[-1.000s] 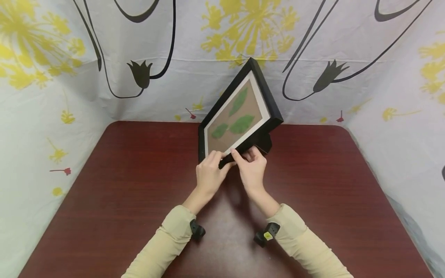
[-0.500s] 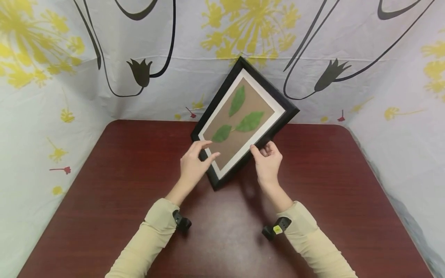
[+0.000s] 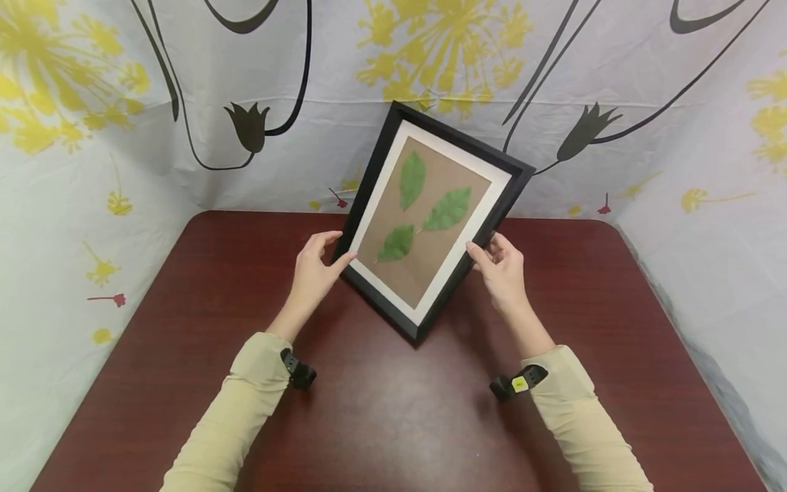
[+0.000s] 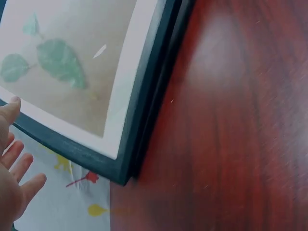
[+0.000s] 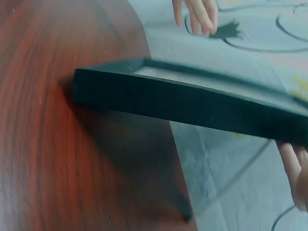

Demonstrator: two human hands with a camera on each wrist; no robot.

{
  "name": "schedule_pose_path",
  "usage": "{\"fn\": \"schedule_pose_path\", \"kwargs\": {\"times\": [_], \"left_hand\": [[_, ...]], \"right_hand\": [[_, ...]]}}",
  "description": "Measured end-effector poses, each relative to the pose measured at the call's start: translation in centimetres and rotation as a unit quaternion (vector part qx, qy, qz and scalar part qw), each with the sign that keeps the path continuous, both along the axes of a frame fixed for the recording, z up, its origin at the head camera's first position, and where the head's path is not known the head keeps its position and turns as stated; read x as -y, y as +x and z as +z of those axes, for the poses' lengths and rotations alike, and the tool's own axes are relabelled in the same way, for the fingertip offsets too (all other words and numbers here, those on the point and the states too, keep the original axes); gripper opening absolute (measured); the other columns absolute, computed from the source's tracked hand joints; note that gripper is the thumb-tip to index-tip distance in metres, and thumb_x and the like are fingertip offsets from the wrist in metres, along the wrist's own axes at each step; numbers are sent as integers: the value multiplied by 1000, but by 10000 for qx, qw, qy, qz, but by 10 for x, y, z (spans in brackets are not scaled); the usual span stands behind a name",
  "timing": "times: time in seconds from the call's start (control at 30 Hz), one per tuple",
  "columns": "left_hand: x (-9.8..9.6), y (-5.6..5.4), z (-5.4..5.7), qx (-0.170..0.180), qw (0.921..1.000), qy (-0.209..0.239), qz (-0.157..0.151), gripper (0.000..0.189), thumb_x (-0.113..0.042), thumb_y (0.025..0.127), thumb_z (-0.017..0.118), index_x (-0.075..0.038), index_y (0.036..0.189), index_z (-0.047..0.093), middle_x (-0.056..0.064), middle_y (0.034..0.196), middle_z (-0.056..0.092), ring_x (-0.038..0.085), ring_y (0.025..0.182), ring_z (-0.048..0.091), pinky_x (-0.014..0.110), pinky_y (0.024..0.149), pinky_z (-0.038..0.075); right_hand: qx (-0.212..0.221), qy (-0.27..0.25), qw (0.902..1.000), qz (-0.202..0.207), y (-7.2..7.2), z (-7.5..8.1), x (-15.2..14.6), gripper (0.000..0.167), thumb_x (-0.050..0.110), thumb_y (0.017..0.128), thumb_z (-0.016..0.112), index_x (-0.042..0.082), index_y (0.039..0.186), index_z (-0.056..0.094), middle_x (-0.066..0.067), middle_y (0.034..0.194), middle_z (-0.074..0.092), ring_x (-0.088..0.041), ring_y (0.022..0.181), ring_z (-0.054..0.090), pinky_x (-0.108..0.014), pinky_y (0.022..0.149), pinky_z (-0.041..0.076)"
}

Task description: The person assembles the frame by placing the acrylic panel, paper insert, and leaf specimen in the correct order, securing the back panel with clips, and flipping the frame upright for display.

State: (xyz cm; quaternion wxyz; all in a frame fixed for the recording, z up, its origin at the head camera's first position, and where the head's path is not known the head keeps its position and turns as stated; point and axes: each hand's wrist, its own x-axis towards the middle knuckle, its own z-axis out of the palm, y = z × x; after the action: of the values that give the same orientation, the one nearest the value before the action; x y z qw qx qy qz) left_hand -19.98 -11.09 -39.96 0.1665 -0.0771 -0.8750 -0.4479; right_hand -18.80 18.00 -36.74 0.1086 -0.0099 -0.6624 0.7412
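Note:
A black picture frame (image 3: 509, 198) with a white mat and three green leaves (image 3: 447, 208) on brown backing is tilted above the table, one corner lowest. My right hand (image 3: 505, 270) grips its right edge, thumb on the front and fingers behind; in the right wrist view this hand (image 5: 299, 168) is partly cut off. My left hand (image 3: 313, 266) is at the left corner, its thumb by the front edge. In the left wrist view the left hand's fingers (image 4: 21, 166) are spread and extended. Whether that thumb touches the frame, I cannot tell.
The dark red wooden table (image 3: 215, 307) lies below. Behind it hangs a white cloth (image 3: 184, 150) printed with yellow flowers and dark tulips. A dark rod-like tip (image 5: 185, 215) shows beneath the frame in the right wrist view.
The picture frame has turned to face the camera more and rotated counterclockwise. My left hand let go of its lower edge and moved left to the corner. My right hand moved right, still holding it.

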Motion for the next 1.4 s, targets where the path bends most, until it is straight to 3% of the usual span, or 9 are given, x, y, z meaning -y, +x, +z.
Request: {"fn": "schedule_pose_path", "kwargs": {"times": [0.2, 0.37, 0.47, 0.6, 0.73, 0.83, 1.07, 1.4], "left_hand": [[13, -12, 5, -83, 9992, -351, -160, 45, -18, 82, 68, -7, 124, 55, 13, 125, 55, 29, 116, 51, 47, 95, 46], [22, -16, 9, 703, 9962, -134, -506, 54, -20, 87, 62, -11, 136, 42, 12, 138, 45, 27, 127, 43, 48, 98, 46], [25, -16, 11, 1183, 9890, -104, -887, 57, -21, 90, 57, -12, 141, 34, 12, 141, 41, 27, 129, 42, 45, 101, 44], [29, -16, 12, 1652, 9762, 142, -1396, 56, -18, 93, 52, -5, 142, 28, 21, 141, 38, 33, 127, 43, 43, 102, 44], [33, -14, 13, 1964, 9682, 309, -1516, 55, -17, 94, 50, 2, 141, 27, 27, 137, 39, 36, 125, 44, 45, 98, 47], [34, -12, 13, 1959, 9698, 234, -1437, 54, -18, 95, 50, 2, 140, 28, 27, 135, 41, 36, 124, 44, 47, 96, 48], [32, -7, 9, 1683, 9787, 113, -1172, 53, -20, 95, 49, 1, 139, 30, 24, 137, 42, 35, 124, 44, 48, 105, 39], [31, -7, 7, 1486, 9836, 251, -986, 49, -16, 94, 50, 4, 136, 34, 26, 133, 44, 37, 120, 47, 47, 103, 41]], "right_hand": [[-126, 292, 9966, 766, -12, 2, -20, 17, 2, 87, 58, 15, 97, 58, 12, 80, 64, 1, 72, 60, -15, 58, 53], [-171, 343, 9924, 1166, -22, 5, -32, 16, 3, 88, 56, 16, 96, 59, 10, 77, 64, -1, 70, 61, -16, 57, 54], [-150, 453, 9904, 1297, -28, 7, -37, 17, 3, 88, 55, 17, 96, 60, 10, 75, 65, -2, 68, 61, -16, 56, 53], [-116, 615, 9863, 1529, -34, 10, -41, 19, 3, 88, 55, 19, 98, 61, 11, 78, 66, -1, 69, 60, -16, 56, 52], [-23, 812, 9812, 1749, -40, 14, -43, 21, 6, 89, 55, 21, 103, 59, 14, 82, 66, 1, 73, 58, -16, 59, 49], [31, 980, 9776, 1862, -44, 17, -44, 23, 9, 91, 54, 19, 111, 56, 16, 87, 66, 1, 78, 58, -16, 63, 49], [154, 1231, 9738, 1906, -55, 21, -41, 39, 15, 93, 53, 5, 130, 46, 19, 92, 63, 2, 82, 57, -16, 67, 47], [500, 1374, 9690, 1990, -70, 21, -35, 49, 26, 94, 50, 5, 137, 37, 20, 92, 61, 3, 87, 54, -18, 74, 44]]}}
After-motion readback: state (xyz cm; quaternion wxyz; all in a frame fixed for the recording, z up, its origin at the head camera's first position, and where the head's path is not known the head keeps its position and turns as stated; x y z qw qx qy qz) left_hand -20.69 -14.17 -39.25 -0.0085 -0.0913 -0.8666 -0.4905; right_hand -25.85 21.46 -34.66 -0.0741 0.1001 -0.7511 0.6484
